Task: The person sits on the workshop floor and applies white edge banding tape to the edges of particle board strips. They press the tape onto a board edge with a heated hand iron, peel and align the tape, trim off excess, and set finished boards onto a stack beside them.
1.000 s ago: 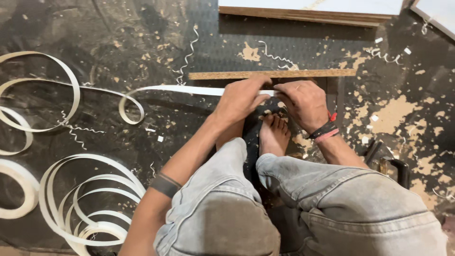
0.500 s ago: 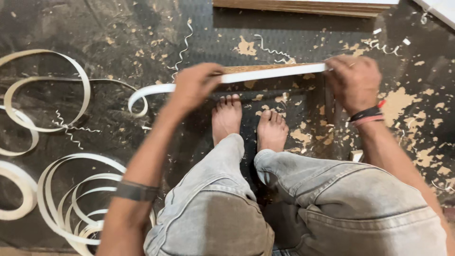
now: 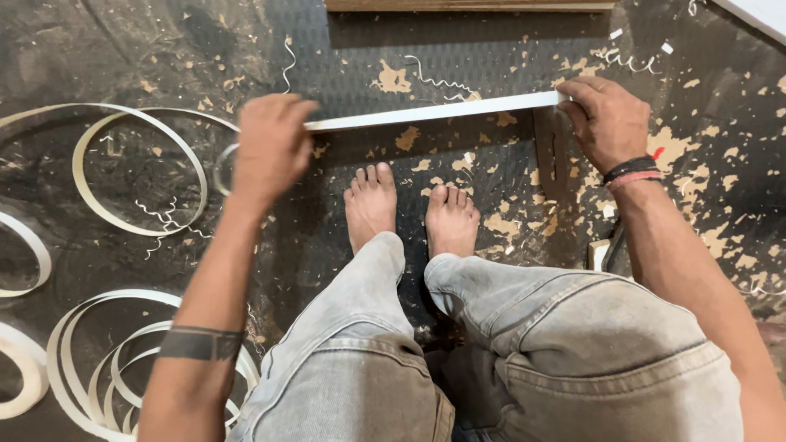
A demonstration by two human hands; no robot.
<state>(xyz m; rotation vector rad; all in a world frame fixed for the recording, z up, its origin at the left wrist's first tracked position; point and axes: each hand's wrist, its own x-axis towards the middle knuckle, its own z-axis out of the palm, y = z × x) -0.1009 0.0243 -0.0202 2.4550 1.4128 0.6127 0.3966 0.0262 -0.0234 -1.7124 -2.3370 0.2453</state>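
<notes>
Soft, even light falls from above; a dim shadow lies under the wooden board [image 3: 467, 5] beyond the hands. The left hand [image 3: 270, 147] is motion-blurred, the right hand [image 3: 607, 119] sharper. Faint sheen shows on the dark floor mat [image 3: 147, 49].

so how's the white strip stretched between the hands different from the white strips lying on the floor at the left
The white strip is pulled straight and held off the floor between the left hand and right hand; the loose strips lie curled in loops on the dark floor, untouched. The held one is a single length; the loose ones overlap in several coils. Both are thin, flat and white.
</notes>
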